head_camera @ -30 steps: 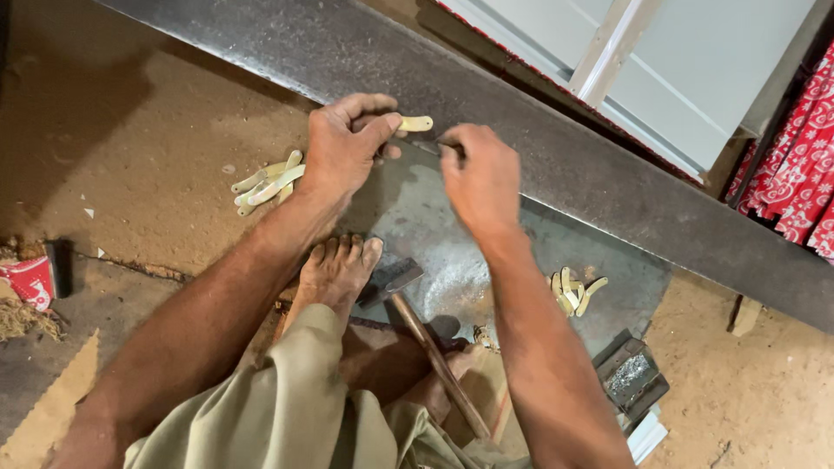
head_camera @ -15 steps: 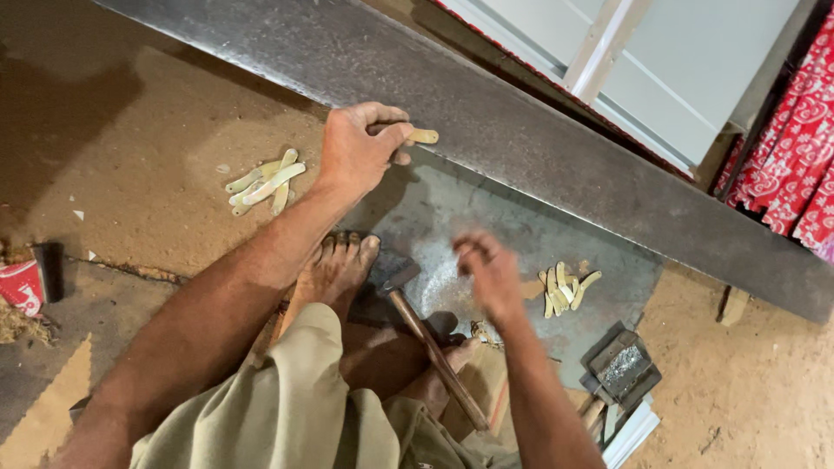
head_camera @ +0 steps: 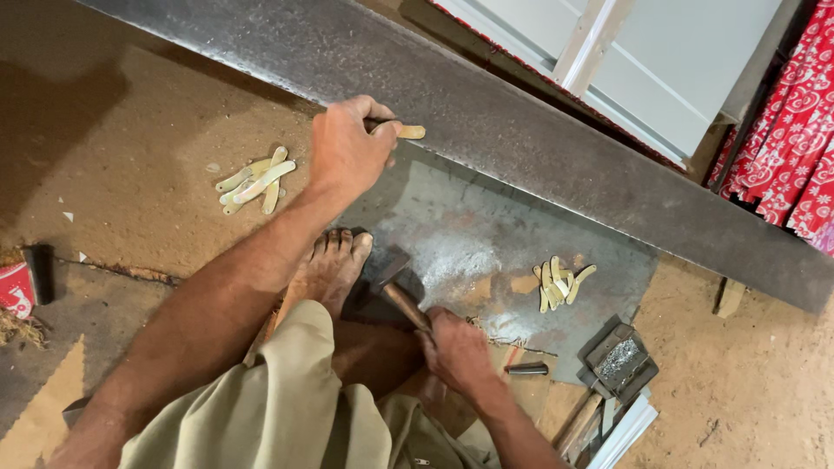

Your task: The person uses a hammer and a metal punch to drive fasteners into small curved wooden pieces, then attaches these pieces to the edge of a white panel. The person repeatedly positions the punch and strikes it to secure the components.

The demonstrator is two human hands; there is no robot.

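My left hand [head_camera: 347, 152] is stretched forward to the long dark metal bar [head_camera: 539, 130] and pinches a small pale yellow oblong piece [head_camera: 408, 132] against it. Down by my knee, my right hand [head_camera: 456, 352] closes round the wooden handle of a hammer [head_camera: 395, 282], whose dark head rests on the grey metal plate [head_camera: 486, 234] beside my bare foot [head_camera: 328, 269]. One heap of the same pale pieces [head_camera: 254, 181] lies on the sandy ground left of my left hand. A second heap [head_camera: 560, 282] sits on the plate to the right.
A small metal punch [head_camera: 527, 368] and a boxy metal tool [head_camera: 618, 358] lie at the plate's near right corner. A red cup [head_camera: 13, 291] and a dark peg [head_camera: 39, 272] stand at the far left. Red patterned cloth [head_camera: 795, 148] hangs on the right, behind the bar.
My right hand left the piece at the bar, drew back toward me and took hold of the hammer handle. My left hand stayed at the bar with the piece.
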